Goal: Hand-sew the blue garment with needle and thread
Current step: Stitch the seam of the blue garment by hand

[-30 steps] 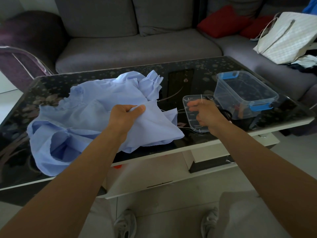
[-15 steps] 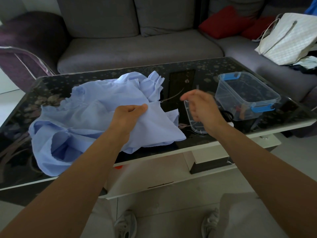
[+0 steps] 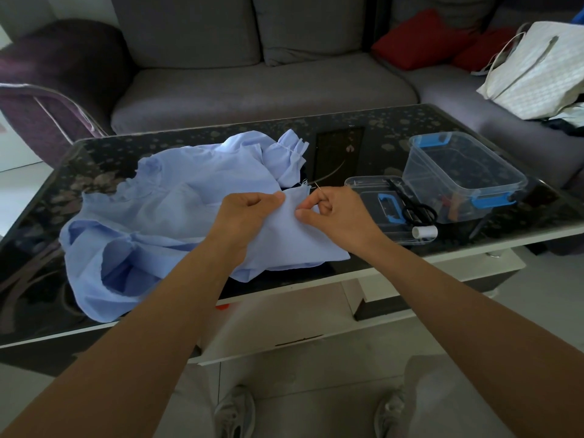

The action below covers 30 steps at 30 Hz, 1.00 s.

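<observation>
our right hand (image 3: 335, 213) has come over to the garment (image 3: 177, 200), pinching the needle (image 3: 318, 187); left fingers (image 3: 274, 198) grip the fold just beside, so the tip could prick them.

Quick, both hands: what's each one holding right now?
Left hand: grips a fold of the blue garment.
Right hand: pinches the needle at the garment's edge.

Lying over the left half of the coffee table (image 3: 363, 147): the garment (image 3: 164, 216), left hand (image 3: 243, 213) gripping its near-right corner, right hand (image 3: 335, 213) just beside, pinching the needle (image 3: 319, 188). Sitting further right: a lid (image 3: 369, 188) bearing scissors (image 3: 417, 210) and thread spool (image 3: 425, 231), storage box (image 3: 461, 172) behind. Standing beyond: a sofa (image 3: 252, 86), carrying a tote bag (image 3: 537, 67) at right.
</observation>
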Available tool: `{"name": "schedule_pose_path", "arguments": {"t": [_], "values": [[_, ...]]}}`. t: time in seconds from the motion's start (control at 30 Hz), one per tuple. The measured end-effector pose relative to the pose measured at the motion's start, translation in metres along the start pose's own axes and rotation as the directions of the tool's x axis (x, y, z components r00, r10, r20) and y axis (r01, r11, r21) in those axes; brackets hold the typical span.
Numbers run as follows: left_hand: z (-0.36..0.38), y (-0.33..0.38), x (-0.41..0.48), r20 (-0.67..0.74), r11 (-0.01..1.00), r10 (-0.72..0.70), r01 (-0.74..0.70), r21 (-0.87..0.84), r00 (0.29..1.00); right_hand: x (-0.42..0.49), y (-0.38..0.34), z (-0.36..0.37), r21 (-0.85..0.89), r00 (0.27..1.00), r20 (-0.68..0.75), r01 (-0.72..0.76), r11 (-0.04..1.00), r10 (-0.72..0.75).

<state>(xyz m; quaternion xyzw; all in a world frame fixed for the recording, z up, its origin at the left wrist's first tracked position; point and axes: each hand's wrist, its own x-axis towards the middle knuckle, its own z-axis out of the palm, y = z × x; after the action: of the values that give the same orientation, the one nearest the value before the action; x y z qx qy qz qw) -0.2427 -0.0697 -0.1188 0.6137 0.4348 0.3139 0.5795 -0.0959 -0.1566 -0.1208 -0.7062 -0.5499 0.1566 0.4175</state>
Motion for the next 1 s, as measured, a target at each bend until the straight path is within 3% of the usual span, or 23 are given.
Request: {"name": "schedule_pose_path", "arguments": {"t": [0.47,0.53,0.6,0.67,0.73,0.77,0.8,0.83,0.87,0.9,1.0], "values": [[0.004,0.001,-0.004,0.041,1.000,0.003,-0.004,0.027,0.999,-0.002,0.003,-0.005,0.081,0.996,0.077,0.028,0.996,-0.034],[0.003,-0.001,-0.001,0.016,1.000,0.015,-0.015,0.020,1.000,-0.003,0.002,-0.010,0.125,0.990,0.131,0.032,0.992,-0.049],[0.002,-0.003,0.002,-0.025,0.999,0.034,-0.033,0.004,0.999,-0.005,-0.004,-0.019,0.197,0.959,0.272,0.032,0.980,-0.086],[0.002,-0.003,0.004,-0.066,0.999,0.037,-0.038,-0.014,0.997,-0.009,-0.013,-0.031,0.170,0.836,0.540,0.007,0.985,-0.099],[0.002,-0.001,0.004,-0.093,0.999,0.043,-0.044,-0.016,0.995,-0.014,-0.022,-0.040,0.009,0.548,0.836,0.002,1.000,-0.009],[0.002,-0.001,0.004,-0.102,0.999,0.045,-0.047,-0.020,0.994,-0.016,-0.026,-0.042,-0.086,0.385,0.920,0.018,0.996,0.072],[0.001,-0.001,0.004,-0.105,0.999,0.044,-0.047,-0.027,0.993,-0.017,-0.027,-0.043,-0.161,0.268,0.952,0.036,0.986,0.146],[0.001,-0.002,0.004,-0.107,0.998,0.039,-0.043,-0.036,0.994,-0.018,-0.027,-0.043,-0.216,0.226,0.953,0.043,0.975,0.202],[0.000,-0.003,0.005,-0.106,0.998,0.031,-0.036,-0.048,0.994,-0.017,-0.026,-0.042,-0.255,0.250,0.939,0.050,0.966,0.235],[0.000,-0.004,0.006,-0.104,0.998,0.021,-0.027,-0.058,0.994,-0.015,-0.024,-0.043,-0.279,0.323,0.913,0.051,0.959,0.248],[-0.001,-0.005,0.007,-0.087,0.997,0.004,-0.012,-0.081,0.996,-0.008,-0.011,-0.046,-0.206,0.661,0.730,-0.030,0.978,0.174]]}}
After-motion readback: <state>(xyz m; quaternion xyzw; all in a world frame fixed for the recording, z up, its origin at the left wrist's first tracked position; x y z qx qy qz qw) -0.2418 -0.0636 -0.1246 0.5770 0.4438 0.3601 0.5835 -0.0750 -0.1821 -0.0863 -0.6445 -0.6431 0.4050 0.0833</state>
